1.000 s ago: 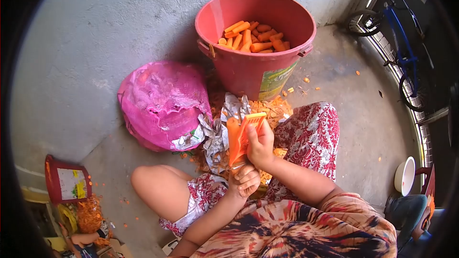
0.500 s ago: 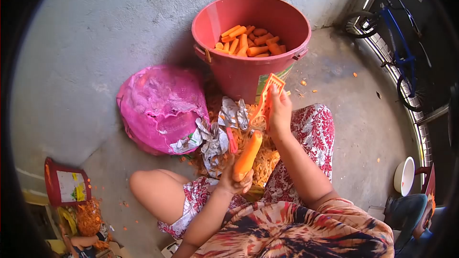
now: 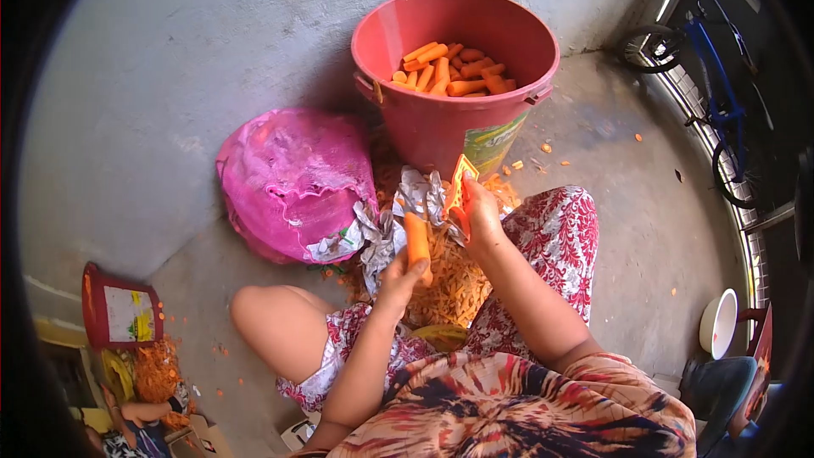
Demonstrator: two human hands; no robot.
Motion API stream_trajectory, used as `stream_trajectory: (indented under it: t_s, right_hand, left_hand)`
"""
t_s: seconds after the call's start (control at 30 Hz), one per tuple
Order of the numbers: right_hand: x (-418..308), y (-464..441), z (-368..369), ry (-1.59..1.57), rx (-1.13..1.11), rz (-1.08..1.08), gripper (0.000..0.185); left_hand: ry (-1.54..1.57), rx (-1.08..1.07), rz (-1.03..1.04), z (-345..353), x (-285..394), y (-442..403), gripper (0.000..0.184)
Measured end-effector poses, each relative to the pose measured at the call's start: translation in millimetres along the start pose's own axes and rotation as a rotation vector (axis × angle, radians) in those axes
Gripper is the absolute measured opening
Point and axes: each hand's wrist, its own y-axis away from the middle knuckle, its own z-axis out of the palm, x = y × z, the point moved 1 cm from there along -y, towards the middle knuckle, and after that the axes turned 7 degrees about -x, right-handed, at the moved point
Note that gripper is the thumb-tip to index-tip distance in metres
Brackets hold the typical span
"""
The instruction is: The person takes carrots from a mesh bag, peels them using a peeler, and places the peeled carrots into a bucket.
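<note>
My left hand (image 3: 398,282) is closed around the lower part of a peeled carrot (image 3: 416,236), whose blunt end points up and away from me. Just to its right, my right hand (image 3: 482,219) grips an orange plastic peeler (image 3: 460,185) with a slotted body, raised and apart from the carrot. My fingers hide part of the tool. Below both hands, a heap of carrot peelings (image 3: 454,282) lies between my legs. Crumpled silvery paper (image 3: 383,246) rests at the heap's left side.
A large red tub (image 3: 424,131) with peeled carrots inside stands against the wall. Left of it sits a pink mesh sack (image 3: 292,191). A blue bicycle (image 3: 716,85) and white basin (image 3: 718,324) are at right. Another person's arm (image 3: 144,412) shows lower left, near a smaller red bucket (image 3: 123,309).
The carrot has moved up and left, now nearly upright in my left hand. My right hand has lowered slightly with the peeler, which has turned. The whole view has shifted a little.
</note>
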Motion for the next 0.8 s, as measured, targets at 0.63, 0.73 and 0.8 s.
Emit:
stream_trajectory:
  t_s: [0.63, 0.73, 0.8]
  right_hand:
    - [32.8, -9.3, -25.1, 0.083, -0.176, 0.373, 0.04]
    - [19.3, -3.0, -18.2, 0.104, -0.23, 0.334, 0.037]
    - [19.0, -4.4, -15.4, 0.079, -0.315, 0.293, 0.036]
  left_hand:
    - [0.0, -0.241, 0.072, -8.7, 21.4, 7.9, 0.067]
    - [0.297, -0.447, -0.135, -5.7, 36.9, 13.7, 0.069]
    - [0.407, -0.425, -0.195, -3.5, 33.1, 11.0, 0.055]
